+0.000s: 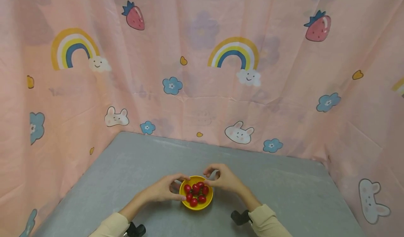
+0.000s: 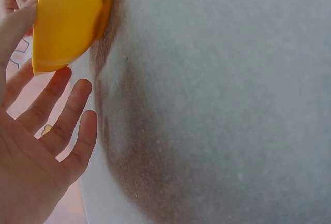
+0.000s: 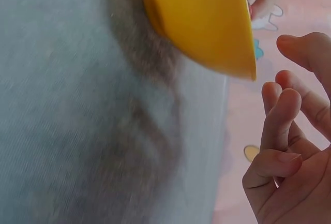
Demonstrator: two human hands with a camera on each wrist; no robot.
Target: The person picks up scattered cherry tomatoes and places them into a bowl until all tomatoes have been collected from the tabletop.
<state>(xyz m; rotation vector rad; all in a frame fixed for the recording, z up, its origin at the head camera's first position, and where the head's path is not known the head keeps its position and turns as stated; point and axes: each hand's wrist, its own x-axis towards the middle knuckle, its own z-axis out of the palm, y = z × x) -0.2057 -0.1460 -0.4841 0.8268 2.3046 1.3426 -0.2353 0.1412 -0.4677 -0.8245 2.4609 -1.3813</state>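
Note:
A yellow bowl (image 1: 196, 208) stands on the grey table and holds several small red fruits (image 1: 195, 188) that look like cherry tomatoes, with dark green bits among them. My left hand (image 1: 165, 188) grips the bowl's left side, thumb on the near rim and index finger at the far rim. The left wrist view shows its other fingers spread beside the bowl's outer wall (image 2: 67, 25). On the other side, my right hand (image 1: 222, 177) hovers by the right rim with loosely bent fingers. In the right wrist view, its fingertips (image 3: 289, 42) are apart from the bowl and hold nothing.
The grey table (image 1: 151, 156) runs back to a pink curtain (image 1: 202, 100) printed with rainbows, rabbits and strawberries, which also encloses both sides. Black wrist devices (image 1: 240, 217) sit at both cream sleeves (image 1: 266, 219).

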